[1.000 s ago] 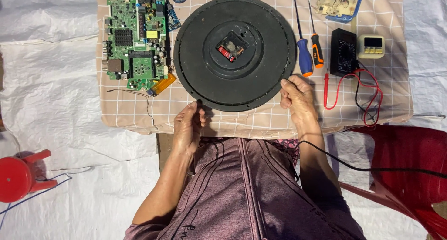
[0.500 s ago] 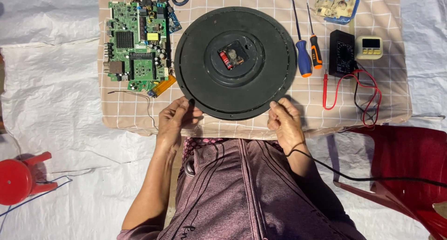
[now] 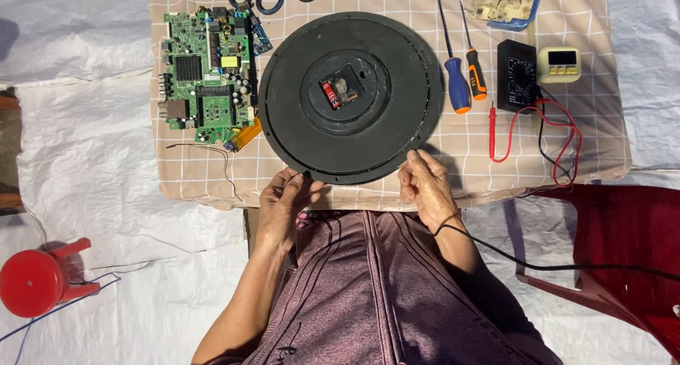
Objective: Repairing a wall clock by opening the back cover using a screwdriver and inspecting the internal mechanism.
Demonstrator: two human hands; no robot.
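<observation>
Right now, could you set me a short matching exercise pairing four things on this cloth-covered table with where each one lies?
Things:
1. green circuit board
2. blue-handled screwdriver
3. black multimeter
4. round black clock back

Places:
A. right of the orange-handled screwdriver, with red and black leads
B. left of the clock back
C. middle of the table, both hands at its near edge
D. just right of the clock back

Pairs: 1-B, 2-D, 3-A, 4-C. The left hand and right hand sit at the disc's near rim.

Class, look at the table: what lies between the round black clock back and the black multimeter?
In the head view, two screwdrivers: a blue-handled one and an orange-handled one.
</observation>
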